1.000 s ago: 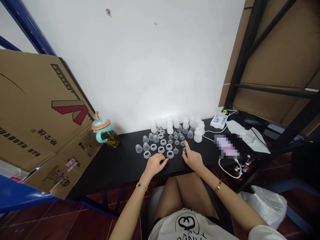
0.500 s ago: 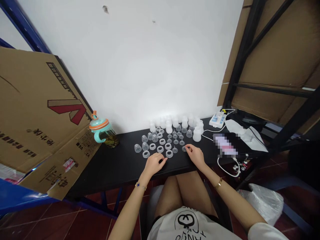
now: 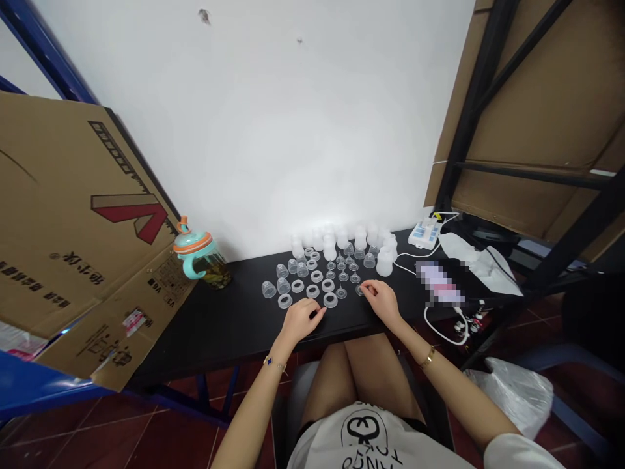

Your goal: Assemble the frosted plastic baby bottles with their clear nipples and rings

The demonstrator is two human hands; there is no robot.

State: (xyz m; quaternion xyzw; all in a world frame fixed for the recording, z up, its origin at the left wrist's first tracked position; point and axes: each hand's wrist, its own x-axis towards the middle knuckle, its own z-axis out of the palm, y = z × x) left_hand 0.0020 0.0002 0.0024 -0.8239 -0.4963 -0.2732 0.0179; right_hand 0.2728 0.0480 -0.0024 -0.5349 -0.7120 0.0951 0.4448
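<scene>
Near the front edge of the table, my left hand (image 3: 301, 319) rests with its fingers curled in and nothing visible in them, just beside a translucent collar ring (image 3: 331, 300). My right hand (image 3: 381, 301) pinches the edge of a clear silicone bottle nipple (image 3: 360, 290), which is partly covered by the fingertips and lies on the table. Close to it is another nipple (image 3: 341, 293), with several more behind. Clear dome caps (image 3: 283, 285) and more collar rings (image 3: 297, 286) are spread to the left. White bottles (image 3: 385, 262) stand at the back and right.
A tea jug (image 3: 202, 257) with an orange and mint lid stands left on the black table (image 3: 205, 332), beside a large cardboard box (image 3: 63, 215). Rightward are a power strip (image 3: 424, 233), a phone (image 3: 441, 284) with a white cable, and white paper (image 3: 481, 264). A wall closes off the back.
</scene>
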